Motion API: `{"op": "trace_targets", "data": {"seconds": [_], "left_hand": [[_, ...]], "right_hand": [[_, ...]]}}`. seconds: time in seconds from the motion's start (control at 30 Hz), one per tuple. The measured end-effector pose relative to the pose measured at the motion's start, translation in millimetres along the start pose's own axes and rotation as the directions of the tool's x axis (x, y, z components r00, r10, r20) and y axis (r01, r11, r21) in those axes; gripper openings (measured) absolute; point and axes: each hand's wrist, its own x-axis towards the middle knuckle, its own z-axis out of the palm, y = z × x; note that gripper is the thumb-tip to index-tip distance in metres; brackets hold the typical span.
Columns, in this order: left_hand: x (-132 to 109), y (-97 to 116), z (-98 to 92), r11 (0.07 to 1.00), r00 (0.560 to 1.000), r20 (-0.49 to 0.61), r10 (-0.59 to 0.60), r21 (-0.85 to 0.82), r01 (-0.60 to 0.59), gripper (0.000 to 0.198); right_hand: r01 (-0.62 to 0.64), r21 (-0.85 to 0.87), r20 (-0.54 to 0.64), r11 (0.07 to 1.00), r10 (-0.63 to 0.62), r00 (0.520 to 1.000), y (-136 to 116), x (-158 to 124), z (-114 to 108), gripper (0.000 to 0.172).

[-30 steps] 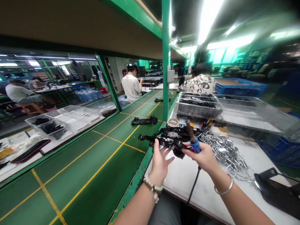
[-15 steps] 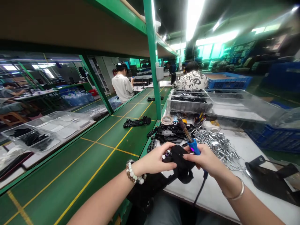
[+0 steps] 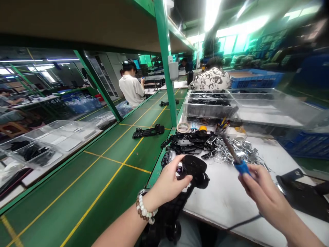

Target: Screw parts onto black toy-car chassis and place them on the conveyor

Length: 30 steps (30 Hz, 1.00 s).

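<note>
My left hand (image 3: 171,181) is closed round the near side of a long black plastic chassis (image 3: 195,167), whose lower part hangs down over the table's front edge. A small shiny part shows between the thumb and fingers. My right hand (image 3: 266,190) grips the blue handle of a soldering iron (image 3: 241,166), its metal shaft angled up and to the left, apart from the chassis. The iron's cord trails across the white table (image 3: 218,202). Behind the iron lies a heap of small silvery metal pieces (image 3: 235,151), with a pile of black plastic parts (image 3: 189,141) to its left.
A green belt (image 3: 108,178) with yellow lines runs along the left, carrying another black chassis (image 3: 148,131). A green post (image 3: 166,68) rises at the table's back corner. Behind are clear bins (image 3: 212,109), tape rolls (image 3: 183,127), a blue crate (image 3: 254,80) and co-workers.
My right hand has moved right with the soldering iron, away from the chassis. My left hand has shifted slightly left and tilted the chassis, so its smooth face shows more. The view has shifted slightly.
</note>
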Motion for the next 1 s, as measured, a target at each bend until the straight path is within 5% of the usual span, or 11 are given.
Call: {"op": "trace_targets", "data": {"seconds": [0.17, 0.4, 0.63, 1.0], "left_hand": [[2.8, 0.9, 3.5, 0.979, 0.99, -0.088, 0.108, 0.184, -0.09, 0.048], [4.2, 1.5, 5.3, 0.991, 0.995, -0.086, 0.056, 0.124, -0.045, 0.047], [5.1, -0.7, 3.7, 0.924, 0.994, -0.038, 0.1, 0.375, -0.079, 0.046], [5.5, 0.7, 5.8, 0.956, 0.992, -0.084, 0.093, 0.288, -0.065, 0.045]], "right_hand": [[0.228, -0.29, 0.133, 0.929, -0.197, 0.971, 2.9, -32.8, 1.7, 0.021], [0.408, -0.362, 0.149, 0.839, -0.38, 0.913, -9.3, -37.0, 9.9, 0.021], [0.405, -0.385, 0.181, 0.829, -0.363, 0.914, -6.4, -39.9, 12.0, 0.019], [0.434, -0.434, 0.186, 0.789, -0.393, 0.9, -9.7, -40.7, 14.8, 0.017]]}}
